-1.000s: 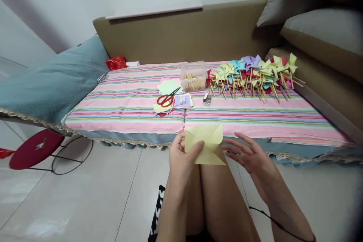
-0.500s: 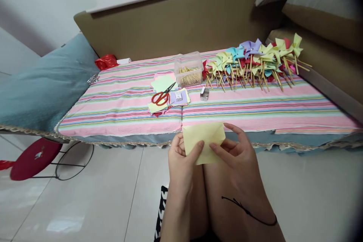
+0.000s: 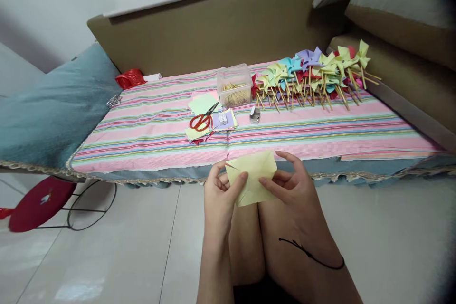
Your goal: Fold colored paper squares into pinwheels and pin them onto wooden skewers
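While finished pinwheels (image 3: 310, 72) lay heaped, paper squares (image 3: 202, 103) remained. The left hand (image 3: 221, 194) and right hand (image 3: 298, 194) pinched a slit, stickless yellow sheet (image 3: 255, 171) between fingers (image 3: 290, 158).

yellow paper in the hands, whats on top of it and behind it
The left hand and right hand each rest a thumb on top of the yellow paper. Some fingers reach behind it; their covered parts cannot be seen.

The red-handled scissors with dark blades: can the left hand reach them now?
Probably yes, leaning forward: nothing blocks the scissors, but the left hand pinches the pale yellow cut paper and would need to let go first.
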Available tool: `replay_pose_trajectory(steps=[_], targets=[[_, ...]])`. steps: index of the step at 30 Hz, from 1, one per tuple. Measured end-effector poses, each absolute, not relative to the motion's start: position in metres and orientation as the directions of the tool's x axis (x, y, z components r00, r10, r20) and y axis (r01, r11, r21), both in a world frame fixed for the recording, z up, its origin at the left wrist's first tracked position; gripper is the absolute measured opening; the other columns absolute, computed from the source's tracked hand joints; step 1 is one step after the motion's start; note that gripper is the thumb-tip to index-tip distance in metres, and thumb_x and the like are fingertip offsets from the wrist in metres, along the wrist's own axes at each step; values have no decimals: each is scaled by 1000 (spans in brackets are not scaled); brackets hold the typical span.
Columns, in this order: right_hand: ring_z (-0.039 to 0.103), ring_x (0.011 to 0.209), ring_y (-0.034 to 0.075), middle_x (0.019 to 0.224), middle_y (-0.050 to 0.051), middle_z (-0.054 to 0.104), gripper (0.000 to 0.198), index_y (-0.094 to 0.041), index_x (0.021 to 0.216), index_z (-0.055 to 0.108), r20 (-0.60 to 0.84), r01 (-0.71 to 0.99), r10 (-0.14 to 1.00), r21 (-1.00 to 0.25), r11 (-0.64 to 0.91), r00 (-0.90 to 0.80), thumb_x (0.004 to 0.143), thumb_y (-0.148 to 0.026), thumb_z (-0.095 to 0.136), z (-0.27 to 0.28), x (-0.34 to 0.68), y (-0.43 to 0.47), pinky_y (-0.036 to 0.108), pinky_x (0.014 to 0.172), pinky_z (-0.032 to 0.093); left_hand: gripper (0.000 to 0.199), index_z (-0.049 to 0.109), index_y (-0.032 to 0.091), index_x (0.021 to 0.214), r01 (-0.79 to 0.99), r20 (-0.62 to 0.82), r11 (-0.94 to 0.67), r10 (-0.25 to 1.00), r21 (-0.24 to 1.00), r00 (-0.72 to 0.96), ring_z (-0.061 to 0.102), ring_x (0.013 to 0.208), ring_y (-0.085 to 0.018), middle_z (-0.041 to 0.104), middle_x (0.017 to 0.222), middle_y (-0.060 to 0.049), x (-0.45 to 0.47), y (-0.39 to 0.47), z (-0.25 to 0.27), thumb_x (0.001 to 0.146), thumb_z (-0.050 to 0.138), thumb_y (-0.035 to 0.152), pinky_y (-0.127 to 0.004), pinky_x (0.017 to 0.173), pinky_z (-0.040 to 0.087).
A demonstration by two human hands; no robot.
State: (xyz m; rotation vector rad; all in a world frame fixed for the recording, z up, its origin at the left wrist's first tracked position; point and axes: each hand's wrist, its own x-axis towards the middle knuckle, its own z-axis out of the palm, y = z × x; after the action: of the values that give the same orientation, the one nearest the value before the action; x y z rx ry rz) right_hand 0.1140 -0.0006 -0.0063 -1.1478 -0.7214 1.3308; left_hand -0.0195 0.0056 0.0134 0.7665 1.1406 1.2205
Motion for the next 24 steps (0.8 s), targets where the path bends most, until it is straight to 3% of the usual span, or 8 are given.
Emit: replay_pose_trajectory(steps=[9, 15, 21, 24], targets=[[70, 74, 22, 77, 1, 74, 73, -27, 120, 43, -210, -352, 974, -921, -168, 84, 59, -36, 83, -5, 105, 5, 33, 66, 56, 43, 51, 20, 100, -296, -200, 161, 974, 941, -106, 63, 59, -10, 68, 72, 3, -25, 7, 4, 66, 78, 21, -20, 55, 50], [68, 70, 18, 76, -1, 73, 67, -27, 117, 45, -186, -420, 969, -902, -102, 164, 61, -29, 82, -7, 101, 6, 29, 62, 54, 43, 50, 19, 99, -351, -184, 118, 970, 929, -158, 64, 62, -9, 70, 75, 3, -15, 9, 1, 66, 78, 18, -18, 59, 51], [68, 66, 19, 76, 1, 75, 73, -27, 118, 44, -221, -445, 955, -888, -114, 197, 56, -29, 84, -7, 108, 6, 29, 59, 54, 44, 51, 19, 101, -363, -168, 104, 975, 926, -148, 64, 67, -9, 70, 80, 1, -7, 9, 2, 66, 78, 19, -19, 62, 50], [69, 68, 20, 77, 1, 75, 76, -27, 120, 42, -226, -409, 960, -902, -142, 165, 57, -32, 83, -10, 115, 5, 31, 60, 54, 37, 53, 20, 101, -323, -183, 137, 976, 936, -119, 59, 58, -7, 66, 69, 4, -14, 10, 3, 71, 74, 26, -18, 58, 46]])
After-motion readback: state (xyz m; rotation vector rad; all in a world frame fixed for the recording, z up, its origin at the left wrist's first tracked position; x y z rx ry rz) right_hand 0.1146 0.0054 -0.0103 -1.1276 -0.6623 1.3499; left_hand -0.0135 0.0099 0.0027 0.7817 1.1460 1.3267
